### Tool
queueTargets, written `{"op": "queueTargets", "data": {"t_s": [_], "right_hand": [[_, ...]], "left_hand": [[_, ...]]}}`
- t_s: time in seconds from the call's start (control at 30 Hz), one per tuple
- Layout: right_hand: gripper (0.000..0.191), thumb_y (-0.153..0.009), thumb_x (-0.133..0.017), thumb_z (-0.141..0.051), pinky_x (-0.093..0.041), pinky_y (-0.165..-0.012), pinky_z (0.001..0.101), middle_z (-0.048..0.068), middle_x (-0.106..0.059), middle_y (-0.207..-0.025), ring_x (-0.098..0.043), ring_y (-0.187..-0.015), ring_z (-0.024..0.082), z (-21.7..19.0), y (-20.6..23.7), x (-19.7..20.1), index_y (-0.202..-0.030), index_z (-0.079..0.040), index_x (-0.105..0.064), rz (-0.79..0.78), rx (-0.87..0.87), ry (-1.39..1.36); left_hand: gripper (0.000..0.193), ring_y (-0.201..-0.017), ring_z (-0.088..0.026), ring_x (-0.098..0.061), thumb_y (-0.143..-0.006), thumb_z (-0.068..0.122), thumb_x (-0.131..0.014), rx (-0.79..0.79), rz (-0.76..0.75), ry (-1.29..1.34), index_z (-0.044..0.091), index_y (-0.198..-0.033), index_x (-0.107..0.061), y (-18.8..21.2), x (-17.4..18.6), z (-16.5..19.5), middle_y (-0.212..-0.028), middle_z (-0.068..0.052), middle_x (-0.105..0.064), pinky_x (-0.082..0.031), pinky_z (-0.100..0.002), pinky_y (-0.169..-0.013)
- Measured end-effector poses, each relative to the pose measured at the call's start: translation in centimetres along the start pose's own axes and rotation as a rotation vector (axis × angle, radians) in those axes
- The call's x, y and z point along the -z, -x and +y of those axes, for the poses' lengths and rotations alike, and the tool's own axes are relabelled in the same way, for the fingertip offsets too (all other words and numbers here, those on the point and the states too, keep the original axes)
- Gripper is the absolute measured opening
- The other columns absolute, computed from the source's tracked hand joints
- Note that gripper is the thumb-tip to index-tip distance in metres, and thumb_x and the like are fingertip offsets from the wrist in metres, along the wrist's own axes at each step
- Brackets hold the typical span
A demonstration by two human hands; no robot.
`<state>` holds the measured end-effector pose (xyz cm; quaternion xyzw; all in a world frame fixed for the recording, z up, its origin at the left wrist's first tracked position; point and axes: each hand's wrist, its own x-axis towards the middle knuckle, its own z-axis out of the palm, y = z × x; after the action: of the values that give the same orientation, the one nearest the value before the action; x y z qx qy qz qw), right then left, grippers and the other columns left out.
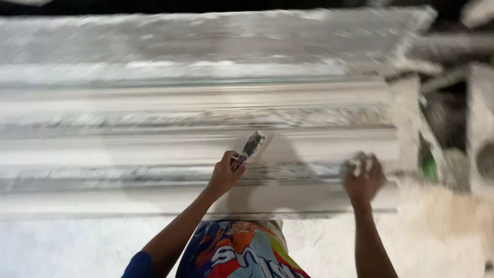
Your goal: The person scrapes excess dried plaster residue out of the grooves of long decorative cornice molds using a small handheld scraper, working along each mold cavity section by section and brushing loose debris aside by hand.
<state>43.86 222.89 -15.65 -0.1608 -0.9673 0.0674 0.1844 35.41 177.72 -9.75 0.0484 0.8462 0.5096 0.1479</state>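
Up close, left hand (pixel 224 175): fingers clenched round a small flat grey-bladed scraper (pixel 248 150), blade angled above the knuckles.
Right hand (pixel 363 180): blurred; grip unclear, pressed on white ridged plaster moulding (pixel 154 139).

Moulding (pixel 195 128) across the frame looks like chalky matt plaster, rough and streaky in its grooves, the brush (pixel 251 146) at centre has dusty dark bristles, and the bag (pixel 239 252) at the bottom is glossy printed plastic.
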Motion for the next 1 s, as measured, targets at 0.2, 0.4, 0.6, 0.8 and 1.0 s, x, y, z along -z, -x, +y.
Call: {"op": "queueTargets", "data": {"t_s": [0.2, 0.4, 0.6, 0.8, 1.0], "right_hand": [[0.048, -0.103, -0.057, -0.022, -0.029, -0.120, 0.0647, 0.028, -0.044, -0.158, -0.033, -0.149, 0.047, -12.9, -0.3, -2.0, -0.144, 0.005, -0.059, -0.065, 0.273, -0.156], [0.043, -0.103, -0.059, -0.015, -0.032, -0.118, 0.0598, 0.030, -0.048, -0.150, -0.039, -0.142, 0.047, -38.7, 8.4, -3.5, -0.139, 0.007, -0.056, -0.105, 0.588, -0.504], [0.042, -0.102, -0.061, -0.015, -0.039, -0.115, 0.0552, 0.027, -0.055, -0.141, -0.048, -0.133, 0.046, -62.0, 21.7, -1.8, -0.138, 0.006, -0.056, -0.229, 0.840, -0.780], [0.031, -0.103, -0.056, -0.018, -0.057, -0.070, 0.0366, 0.019, -0.066, -0.122, -0.067, -0.095, 0.027, -77.3, 28.5, 0.1, -0.130, -0.003, -0.058, -0.676, 0.873, -1.012], [0.027, -0.103, -0.062, -0.026, -0.046, -0.052, 0.0321, 0.009, -0.062, -0.062, -0.054, -0.053, 0.014, -85.4, 30.0, -2.3, -0.114, -0.004, -0.073, -0.859, 0.888, -0.839]], "left_hand": [[0.037, -0.069, -0.032, -0.070, -0.090, 0.023, -0.075, 0.060, 0.499, 0.044, 0.001, -0.111, -0.053, 10.3, 11.6, -7.2, -0.080, -0.019, -0.068, -0.054, -0.043, -0.063], [0.028, -0.070, -0.031, -0.066, -0.097, 0.025, -0.068, 0.150, 0.937, 0.076, -0.002, -0.104, -0.066, 25.0, 20.0, -13.6, -0.085, -0.018, -0.069, -0.053, -0.042, -0.064], [0.036, -0.062, -0.026, -0.054, -0.107, 0.029, -0.053, 0.506, 0.991, 0.271, -0.003, -0.111, -0.070, 41.8, 29.3, -21.3, -0.071, -0.019, -0.061, -0.047, -0.041, -0.059], [0.035, -0.063, -0.018, -0.062, -0.105, 0.025, -0.054, 0.509, 1.293, 0.206, -0.002, -0.126, -0.062, 50.3, 34.2, -27.9, -0.076, -0.011, -0.067, -0.050, -0.036, -0.058], [0.049, -0.064, -0.024, -0.065, -0.098, 0.018, -0.060, 0.695, 1.315, 0.359, 0.001, -0.143, -0.050, 49.1, 37.1, -33.6, -0.075, -0.017, -0.068, -0.052, -0.039, -0.059]]}}
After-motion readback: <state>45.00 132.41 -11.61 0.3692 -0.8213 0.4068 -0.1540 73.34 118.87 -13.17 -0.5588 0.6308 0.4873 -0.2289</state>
